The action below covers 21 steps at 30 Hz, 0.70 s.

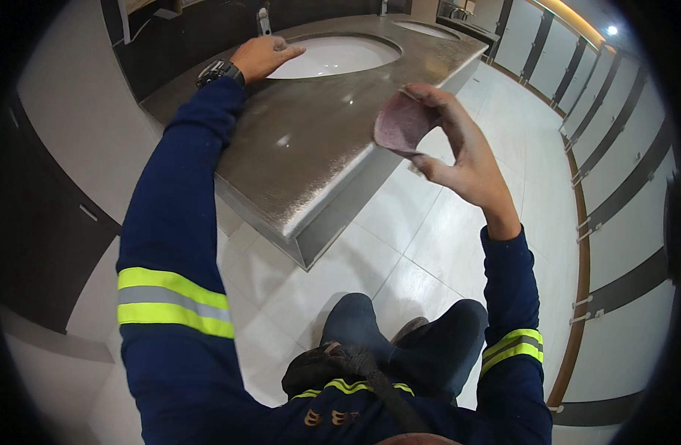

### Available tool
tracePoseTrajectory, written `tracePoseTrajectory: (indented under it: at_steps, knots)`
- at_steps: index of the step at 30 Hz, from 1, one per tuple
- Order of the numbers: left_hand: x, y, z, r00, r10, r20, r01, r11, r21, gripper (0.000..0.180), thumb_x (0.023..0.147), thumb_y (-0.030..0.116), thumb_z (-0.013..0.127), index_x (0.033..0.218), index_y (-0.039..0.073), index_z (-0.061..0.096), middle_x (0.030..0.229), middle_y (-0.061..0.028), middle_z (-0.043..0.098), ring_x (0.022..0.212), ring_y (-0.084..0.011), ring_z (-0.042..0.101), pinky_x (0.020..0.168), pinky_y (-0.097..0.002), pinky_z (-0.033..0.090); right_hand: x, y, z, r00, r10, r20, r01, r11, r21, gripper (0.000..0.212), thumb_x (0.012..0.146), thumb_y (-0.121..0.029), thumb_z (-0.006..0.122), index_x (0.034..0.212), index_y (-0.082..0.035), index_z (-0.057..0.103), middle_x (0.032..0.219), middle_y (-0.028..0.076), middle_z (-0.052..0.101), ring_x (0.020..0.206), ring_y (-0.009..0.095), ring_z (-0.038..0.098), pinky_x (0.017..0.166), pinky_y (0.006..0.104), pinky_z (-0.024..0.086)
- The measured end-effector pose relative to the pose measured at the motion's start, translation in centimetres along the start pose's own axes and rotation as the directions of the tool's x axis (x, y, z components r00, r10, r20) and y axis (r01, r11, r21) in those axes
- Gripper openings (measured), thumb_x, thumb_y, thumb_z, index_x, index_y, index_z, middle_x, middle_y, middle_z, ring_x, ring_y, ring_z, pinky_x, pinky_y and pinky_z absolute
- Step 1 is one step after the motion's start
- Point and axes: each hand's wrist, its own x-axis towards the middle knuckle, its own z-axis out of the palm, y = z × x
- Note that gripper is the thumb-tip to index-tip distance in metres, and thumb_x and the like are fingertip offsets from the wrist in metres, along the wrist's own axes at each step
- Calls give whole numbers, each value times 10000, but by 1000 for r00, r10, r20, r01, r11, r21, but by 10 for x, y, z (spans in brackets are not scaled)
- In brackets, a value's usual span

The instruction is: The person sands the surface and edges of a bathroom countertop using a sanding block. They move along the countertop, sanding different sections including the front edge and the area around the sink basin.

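My right hand (465, 152) pinches a curved, pinkish-purple piece of sandpaper (402, 124) between thumb and fingers. The sheet bows inward and is at the front edge of the brown countertop (311, 141); I cannot tell how firmly it touches. Pale dust or scuffing runs along that edge down to the near corner. On the counter's far left, my left hand (260, 58) rests beside the white oval sink (333, 58), fingers stretched out with nothing in them. A black watch (219, 72) is on that wrist.
A chrome faucet (263, 22) stands behind my left hand. Farther along the counter is a second sink (427, 30). White tiled floor (429, 237) lies below, and pale cubicle doors (629, 193) line the right side. A dark door (40, 215) is at left.
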Motion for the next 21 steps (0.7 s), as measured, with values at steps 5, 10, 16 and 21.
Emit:
tracePoseTrajectory:
  at_steps: [5,10,16,21]
  knots:
    - [-8,-18,1,944,-71,324,51,996,70,861,1002,757,467,1169,-41,746,1101,-247,738,1049,-347,695,979,-430,508,12,-12,9,998,33,61,-30,998,-46,854,764,-298,754,1536,-39,498,1435,149,581,1327,328,566,1147,434,439]
    - [-8,16,-3,879,-55,473,69,998,-12,905,1003,765,455,1185,-70,754,1127,-267,742,1067,-362,702,992,-429,511,9,-23,4,982,156,110,-143,982,-122,749,804,-307,721,1475,-22,550,1357,167,593,1262,325,593,1080,430,483]
    - [-4,26,6,871,1,492,38,997,-68,897,1003,754,485,1265,-69,727,1202,-266,740,1098,-354,718,1005,-405,535,7,-21,33,999,-40,-34,30,965,-259,412,915,-250,685,1248,-8,707,1206,181,612,1117,321,631,994,414,517]
    - [-8,23,10,894,51,446,-4,994,-106,997,962,826,430,1129,-98,765,1160,-344,717,1090,-456,702,996,-479,524,9,-39,36,999,35,-23,-41,937,-347,297,877,-248,789,1093,-44,782,1177,171,616,1106,316,627,966,393,520]
